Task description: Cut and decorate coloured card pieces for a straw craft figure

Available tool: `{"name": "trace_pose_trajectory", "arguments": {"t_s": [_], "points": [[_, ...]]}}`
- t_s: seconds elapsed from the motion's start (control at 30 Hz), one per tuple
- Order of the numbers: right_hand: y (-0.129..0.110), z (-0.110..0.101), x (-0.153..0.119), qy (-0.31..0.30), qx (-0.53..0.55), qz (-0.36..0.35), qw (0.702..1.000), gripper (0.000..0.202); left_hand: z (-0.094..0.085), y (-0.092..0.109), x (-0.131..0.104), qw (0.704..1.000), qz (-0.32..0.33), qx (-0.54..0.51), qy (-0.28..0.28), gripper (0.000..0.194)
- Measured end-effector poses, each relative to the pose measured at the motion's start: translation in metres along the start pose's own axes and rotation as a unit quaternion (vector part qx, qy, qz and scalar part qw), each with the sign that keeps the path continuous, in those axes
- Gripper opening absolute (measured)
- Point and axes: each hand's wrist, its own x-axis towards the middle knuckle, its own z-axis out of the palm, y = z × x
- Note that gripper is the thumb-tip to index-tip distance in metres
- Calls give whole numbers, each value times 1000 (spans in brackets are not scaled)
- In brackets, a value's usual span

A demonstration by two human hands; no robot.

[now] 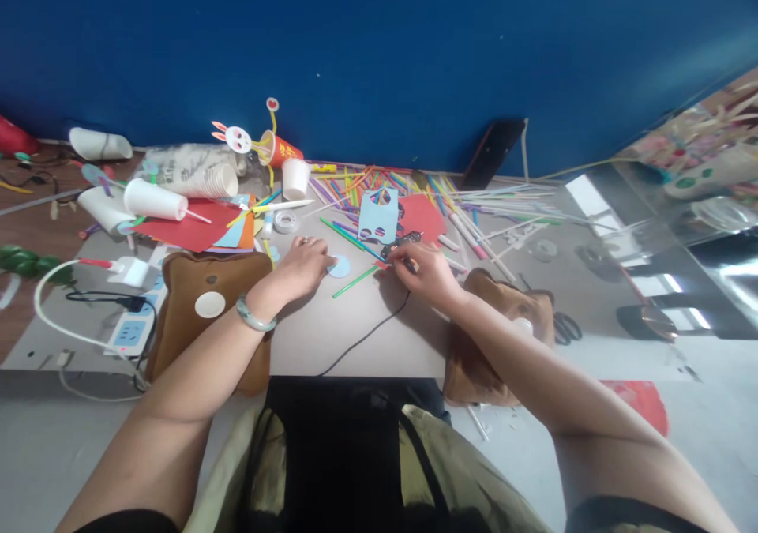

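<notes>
My left hand (304, 266), a bracelet on its wrist, rests on the table with fingers curled together. Its fingertips press the edge of a light blue paper disc (339, 267). To the right, my right hand (423, 271) is closed in a pinch beside a dark object (403, 242). What the pinch holds is too small to make out. A green straw (355, 281) and a blue straw (359, 242) lie between the hands, their ends close to my right fingertips. A black cable (370, 333) runs from under that hand to the table's near edge.
Behind the hands lie blue paper with cut holes (377, 219), red paper (422, 215) and many coloured straws. Paper cups (155, 200) and a power strip (131, 332) are at left. Brown cushions (178, 300) lie under both forearms. A phone (494, 152) leans against the blue wall.
</notes>
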Motion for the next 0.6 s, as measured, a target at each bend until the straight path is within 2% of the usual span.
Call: {"name": "trace_pose_trajectory", "arguments": {"t_s": [0.13,0.3,0.47,0.6], "points": [[-2,-3,-7,-8,-29,-7,1000,16,-1,-3,1,998,-24,-55,7,30],[-7,-6,-13,-8,-24,3,1000,17,-5,-3,5,987,-73,-136,50,27],[-14,2,-7,-1,-3,-20,1000,13,1,2,10,984,-124,-111,67,21],[-21,15,12,-39,10,-11,999,12,13,4,16,984,-145,-85,56,18]]}}
